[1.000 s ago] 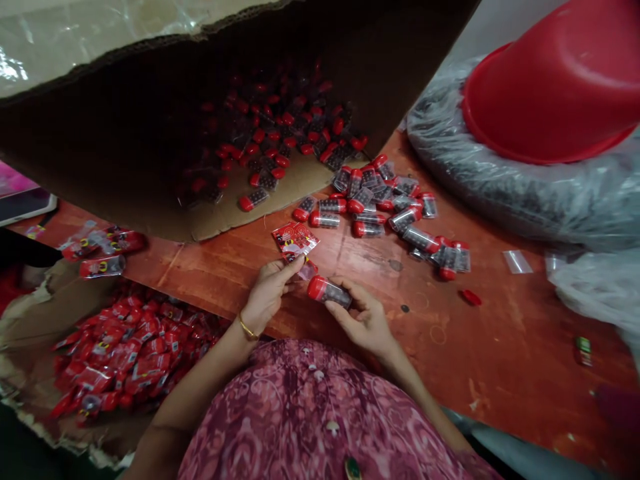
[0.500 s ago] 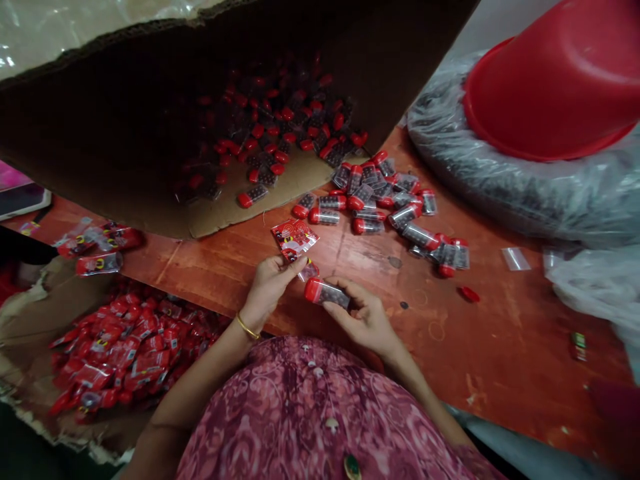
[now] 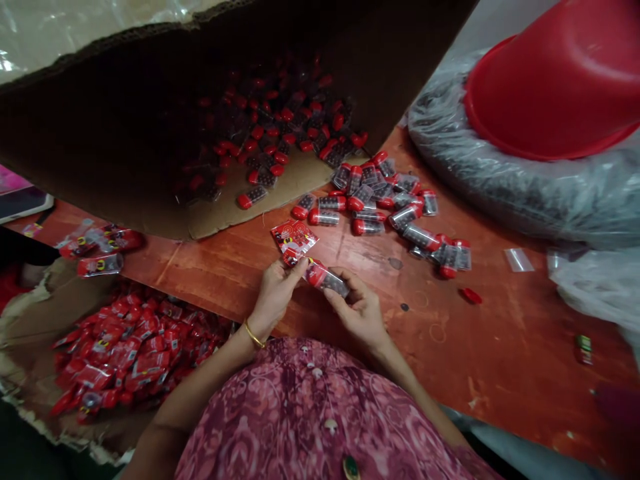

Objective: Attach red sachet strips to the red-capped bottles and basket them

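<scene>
Red-capped clear tube (image 3: 334, 281), gripped in right hand (image 3: 359, 303), now meets printed red wrapper (image 3: 295, 247) pinched in left hand (image 3: 277, 292); previously apart.

No lettering can be read, the print on the red packet (image 3: 294, 236) being too small.

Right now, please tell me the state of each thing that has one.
Red-capped tube: red end apparently inside printed red bag
Left hand: pinching the bag
Right hand: gripping the tube
Large cardboard box: open in front
Lower cardboard box: open, holding red packets
Red bucket: upside down
Small red piece: lying loose
</scene>
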